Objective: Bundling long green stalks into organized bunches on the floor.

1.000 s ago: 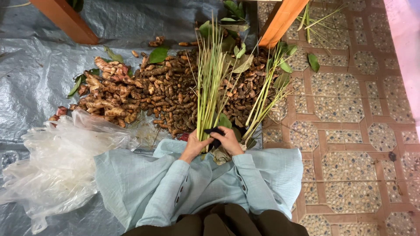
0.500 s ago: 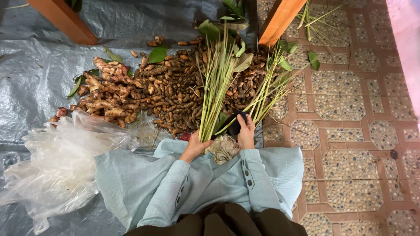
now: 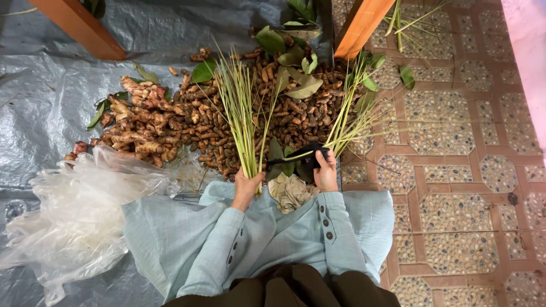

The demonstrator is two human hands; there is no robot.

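Just below the middle of the frame, the left hand (image 3: 245,187) is closed around the base of a bundle of lemongrass stalks (image 3: 242,116), which stands upright from the fist and fans out toward the top of the frame. Right of it, the right hand (image 3: 326,173) is clenched around the lower ends of a second bunch of lemongrass (image 3: 350,116), which leans up and to the right; a black strip (image 3: 296,158), perhaps a band or tie, runs from that fist leftward across the gap between the two hands, and I cannot tell how it is fastened. Between the wrists lies a crumpled beige cloth (image 3: 290,192), resting on the pale blue-green garment (image 3: 170,239) spread over the person's lap.

Behind both bundles, across the centre and upper middle of the frame, a heap of small brown turmeric-like roots (image 3: 216,128) is spread on a grey plastic sheet (image 3: 45,113). Larger knobbly ginger-like rhizomes (image 3: 142,122) lie at its left side. Green leaves (image 3: 296,74) are scattered over the heap. A crumpled clear plastic bag (image 3: 74,216) sits at the lower left, touching the garment. Two orange wooden legs (image 3: 361,25) slant in at the top. Pebble-patterned floor tiles (image 3: 455,170) fill the right side.
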